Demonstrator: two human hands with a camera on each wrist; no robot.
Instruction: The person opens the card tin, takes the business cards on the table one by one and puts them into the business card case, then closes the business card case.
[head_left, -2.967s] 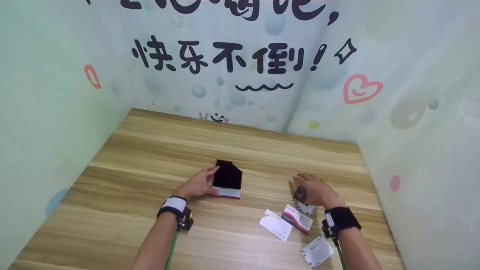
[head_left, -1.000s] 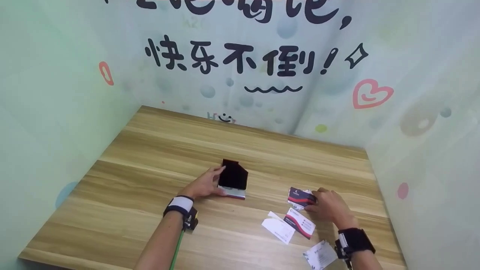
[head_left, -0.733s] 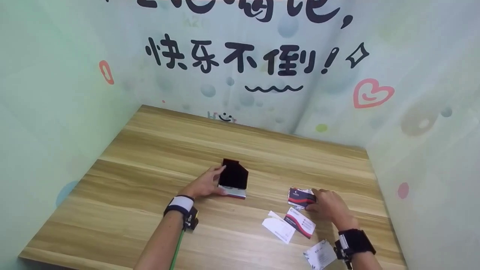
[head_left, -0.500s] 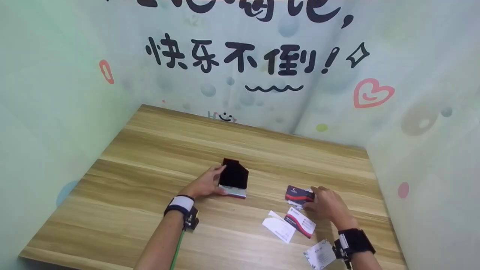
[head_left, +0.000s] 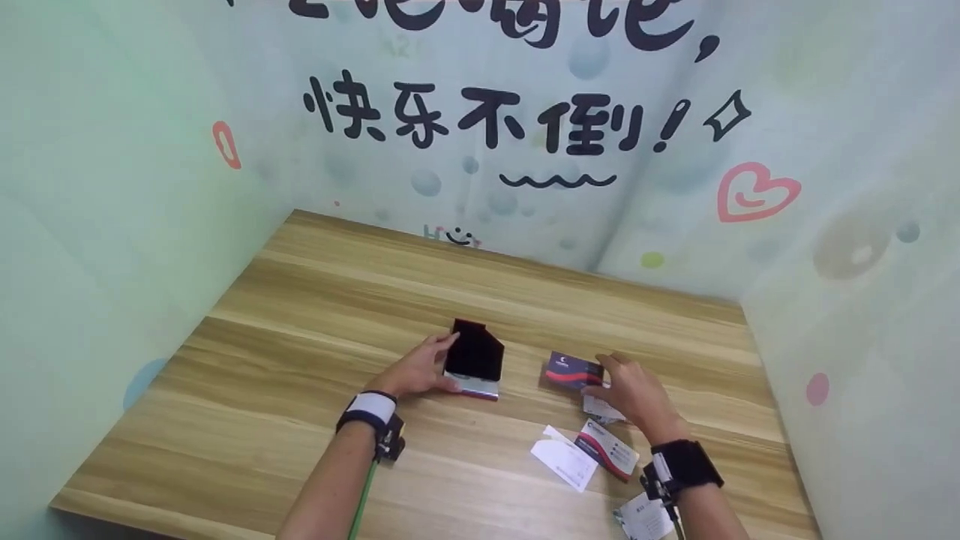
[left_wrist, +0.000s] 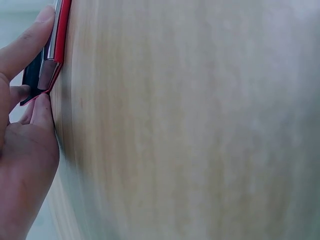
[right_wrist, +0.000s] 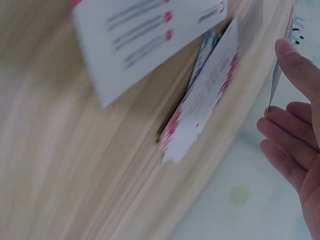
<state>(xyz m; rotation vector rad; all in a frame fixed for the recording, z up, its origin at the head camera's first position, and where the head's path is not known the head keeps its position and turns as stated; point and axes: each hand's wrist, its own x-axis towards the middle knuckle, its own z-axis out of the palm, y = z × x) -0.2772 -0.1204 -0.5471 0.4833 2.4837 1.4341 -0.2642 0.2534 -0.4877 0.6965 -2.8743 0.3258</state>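
My left hand (head_left: 416,367) grips a small card case (head_left: 478,351) that stands with its black-lined lid raised and a silvery front strip along its near side. Thumb at the front, fingers against the lid; in the left wrist view the red outer edge of the case (left_wrist: 61,40) shows near the wood surface. Between thumb and fingers, my right hand (head_left: 634,390) pinches a dark business card (head_left: 570,370) with a red wave stripe. This card is right of the case, apart from it, and appears almost edge-on in the right wrist view.
Close under the right hand lies a floral-edged card (head_left: 602,409). Nearer me are a white card with a red-and-black band (head_left: 611,450) and a plain white one (head_left: 564,461), overlapping. Another floral card (head_left: 645,517) lies by the right wrist. Fabric walls enclose the wooden table (head_left: 300,300).
My right hand has taken the dark card off the floral card beneath and carried it left towards the case. The left hand keeps its hold on the case; the head view has shifted slightly.
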